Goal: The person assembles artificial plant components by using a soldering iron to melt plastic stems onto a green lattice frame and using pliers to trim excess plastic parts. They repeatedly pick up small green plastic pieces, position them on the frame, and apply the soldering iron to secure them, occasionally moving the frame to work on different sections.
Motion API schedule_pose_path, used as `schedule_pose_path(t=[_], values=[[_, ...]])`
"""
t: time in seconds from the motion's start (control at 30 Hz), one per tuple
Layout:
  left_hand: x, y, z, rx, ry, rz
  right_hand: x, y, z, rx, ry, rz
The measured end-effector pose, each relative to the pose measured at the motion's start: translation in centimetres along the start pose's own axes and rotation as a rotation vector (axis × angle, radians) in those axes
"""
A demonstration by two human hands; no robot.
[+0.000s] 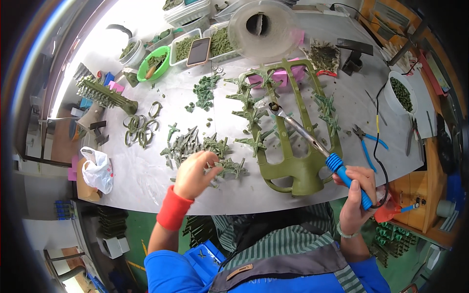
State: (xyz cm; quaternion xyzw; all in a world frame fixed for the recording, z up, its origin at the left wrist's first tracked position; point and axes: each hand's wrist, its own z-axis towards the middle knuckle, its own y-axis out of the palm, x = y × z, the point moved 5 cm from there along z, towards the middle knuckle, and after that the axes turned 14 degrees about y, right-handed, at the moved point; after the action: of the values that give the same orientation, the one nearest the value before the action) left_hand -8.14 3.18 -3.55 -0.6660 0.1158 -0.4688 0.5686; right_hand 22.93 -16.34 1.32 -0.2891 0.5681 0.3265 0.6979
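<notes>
My right hand [358,198] is wrapped round the blue handle of a soldering iron [308,134]. The iron's metal shaft slants up and left, and its tip lies over a bar of an olive-green forked frame [292,168]. Small green branched pieces [254,142] stick out along the frame's outer bars. Over a heap of similar green pieces [188,145] hovers my left hand [194,173], with a red wristband below it. Its fingers are curled, the thumb stands apart from them, and nothing shows between.
Green-handled rings [139,131] and a studded green column [105,95] lie left. Behind are a green bowl [167,51], a phone [199,52] and a round translucent container [239,29]. Blue-handled cutters [367,141], the iron's black cable [382,166] and a white tub [388,100] are right.
</notes>
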Motion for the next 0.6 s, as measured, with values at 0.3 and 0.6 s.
schedule_pose_path(t=[0.3, 0.6], values=[[1.7, 1.6, -2.1, 0.132, 0.079, 0.173, -0.4, -0.4, -0.8, 0.004, -0.006, 0.012], [2.5, 2.5, -3.9, 0.155, 0.095, 0.209, -0.5, -0.7, -0.9, -0.014, 0.006, 0.025]])
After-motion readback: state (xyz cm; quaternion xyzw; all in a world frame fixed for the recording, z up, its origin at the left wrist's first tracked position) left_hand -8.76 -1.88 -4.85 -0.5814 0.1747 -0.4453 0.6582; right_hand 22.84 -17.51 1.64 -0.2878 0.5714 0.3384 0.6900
